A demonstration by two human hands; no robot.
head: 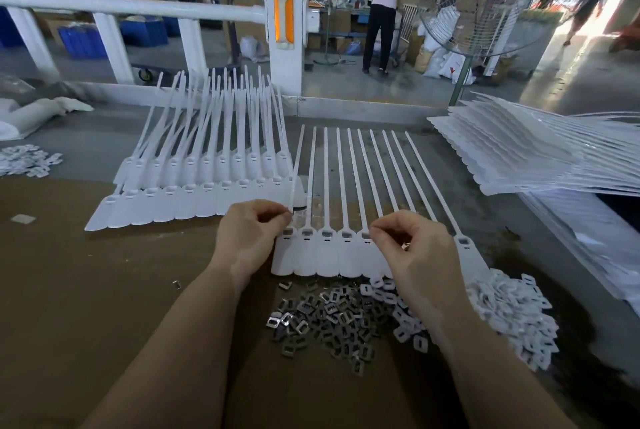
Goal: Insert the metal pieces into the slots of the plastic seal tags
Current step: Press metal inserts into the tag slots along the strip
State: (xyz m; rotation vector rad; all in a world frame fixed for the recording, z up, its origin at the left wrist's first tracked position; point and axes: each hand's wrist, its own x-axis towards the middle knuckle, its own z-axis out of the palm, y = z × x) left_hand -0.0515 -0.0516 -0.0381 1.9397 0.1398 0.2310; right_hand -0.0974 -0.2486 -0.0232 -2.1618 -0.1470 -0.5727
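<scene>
Fingers (375, 233) of the right hand (412, 248) are curled and pinched together just over the head of a seal tag in the row of plastic seal tags (325, 255); a glint of metal shows inside the curled hand, though whether it is a metal piece held there I cannot tell for certain. The left hand (251, 231) pinches the leftmost tag's head with fingers together. The row lies in the middle of the desk (104, 290), heads toward the person, straps running away toward the far edge, so each slot sits directly below the fingertips. The right hand is nearer the unfilled heads on that side. The pile of metal pieces (322, 318) lies just nearer than the tags, with white plastic caps (502, 311) to its right. Filled rows (194, 186) rest at far left; stacked tag sheets (519, 151) occupy the far right corner. No legible writing appears.
</scene>
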